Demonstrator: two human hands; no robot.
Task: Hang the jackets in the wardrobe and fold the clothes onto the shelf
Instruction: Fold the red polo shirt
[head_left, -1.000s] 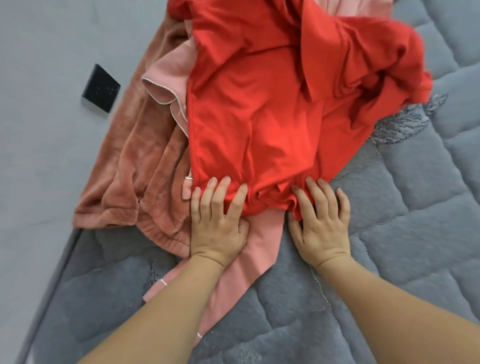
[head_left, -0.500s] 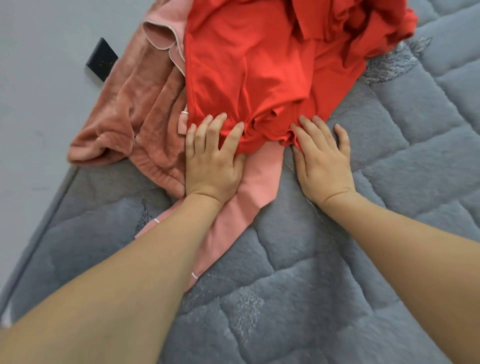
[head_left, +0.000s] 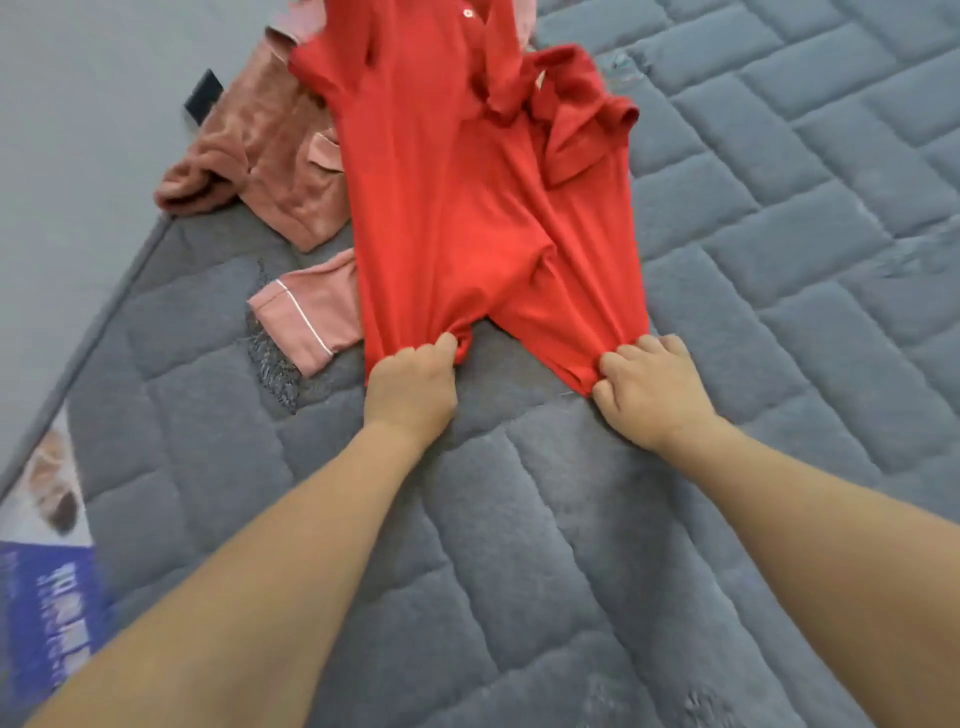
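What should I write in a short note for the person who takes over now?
Left hand and right hand each grip the bottom hem of the red polo shirt, which lies stretched out on the grey quilted mattress.
A pink pyjama piece and a brown fleece garment lie on its left.
Nothing is folded yet; the wardrobe and shelf are not in view.

We see bare quilted mattress (head_left: 779, 260) along its right side and near edge. Toward the left edge, a red shirt (head_left: 467, 208) and pink garments (head_left: 270, 156) block the way.
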